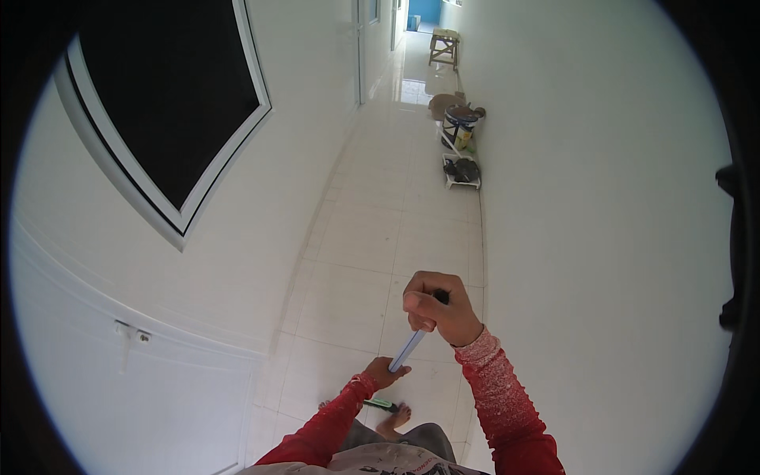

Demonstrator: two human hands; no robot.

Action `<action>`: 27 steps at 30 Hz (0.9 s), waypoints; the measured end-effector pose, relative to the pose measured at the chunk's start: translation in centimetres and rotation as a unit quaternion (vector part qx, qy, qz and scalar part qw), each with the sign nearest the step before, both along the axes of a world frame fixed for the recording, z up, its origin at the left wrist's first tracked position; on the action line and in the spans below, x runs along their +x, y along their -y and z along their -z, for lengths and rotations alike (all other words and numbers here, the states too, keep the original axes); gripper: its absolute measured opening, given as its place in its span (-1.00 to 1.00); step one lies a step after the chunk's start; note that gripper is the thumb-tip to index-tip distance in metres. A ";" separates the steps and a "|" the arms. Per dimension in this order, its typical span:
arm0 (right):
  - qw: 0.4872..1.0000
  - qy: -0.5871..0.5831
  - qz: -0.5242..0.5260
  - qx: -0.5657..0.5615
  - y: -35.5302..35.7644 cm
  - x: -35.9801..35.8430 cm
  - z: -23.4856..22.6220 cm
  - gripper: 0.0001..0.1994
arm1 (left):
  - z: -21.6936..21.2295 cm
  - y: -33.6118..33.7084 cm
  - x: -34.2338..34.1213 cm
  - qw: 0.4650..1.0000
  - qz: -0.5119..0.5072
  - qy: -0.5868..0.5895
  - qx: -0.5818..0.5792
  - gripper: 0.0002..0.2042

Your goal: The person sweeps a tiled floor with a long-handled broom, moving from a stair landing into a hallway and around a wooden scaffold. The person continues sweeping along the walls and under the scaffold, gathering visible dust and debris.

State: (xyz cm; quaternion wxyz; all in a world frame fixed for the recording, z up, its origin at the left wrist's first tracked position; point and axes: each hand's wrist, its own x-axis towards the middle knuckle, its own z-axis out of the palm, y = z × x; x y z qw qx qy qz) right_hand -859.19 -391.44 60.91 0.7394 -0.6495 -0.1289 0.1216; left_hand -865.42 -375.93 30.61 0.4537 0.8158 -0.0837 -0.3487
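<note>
Both hands are closed around the pale blue handle [408,351] of what looks like a long-handled broom. My right hand [439,305] grips its black top end, raised high in front of me. Lower down and to the left, my left hand [383,371] wraps the same handle. A green and black head [381,404] shows near the floor between my bare feet, partly hidden by my left forearm. Its exact kind is hard to make out. Red sleeves with pale dust on them cover both my arms.
Along the right wall stand a white tray [451,180] holding a dark bundle, a paint-smeared bucket [460,127] and, farther off, a wooden stool [445,47]. A white-framed dark window [226,150] is in the left wall. Pale tiles [360,237] cover the narrow corridor's floor.
</note>
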 end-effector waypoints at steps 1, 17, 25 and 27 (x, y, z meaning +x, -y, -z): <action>0.998 -0.001 0.019 -0.061 -0.3 -0.8 1.1 -0.75 | 0.0 0.3 0.0 0.999 0.019 0.041 0.006 -0.53; 0.815 0.218 0.517 -0.144 -6.1 -10.5 -2.5 -0.76 | -1.7 3.5 13.7 0.910 0.316 0.230 -0.135 -0.77; 0.887 0.074 0.365 -0.273 -7.9 -14.4 -1.2 -0.76 | 4.4 5.8 -10.8 0.719 0.624 -0.076 -0.294 -0.84; 0.847 0.046 0.422 -0.321 -9.5 -14.6 2.8 -0.78 | 7.4 5.7 -12.8 0.698 0.663 -0.062 -0.265 -0.81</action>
